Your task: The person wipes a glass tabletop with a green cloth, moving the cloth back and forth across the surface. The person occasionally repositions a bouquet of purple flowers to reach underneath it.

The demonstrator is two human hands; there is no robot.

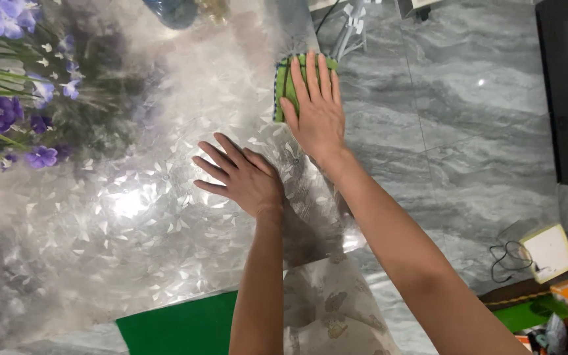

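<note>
- Your right hand lies flat, fingers spread, pressing a green cloth onto the far edge of the worktop, so the whole palm bears on it.
- Your left hand, open and empty, rests just beside it on the patterned clear cover, bracing you.
- Purple flowers stand well left; grey floor lies right.

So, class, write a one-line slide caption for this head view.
Right hand presses a green cloth on the glossy patterned table cover; left hand rests flat beside purple flowers.
</note>
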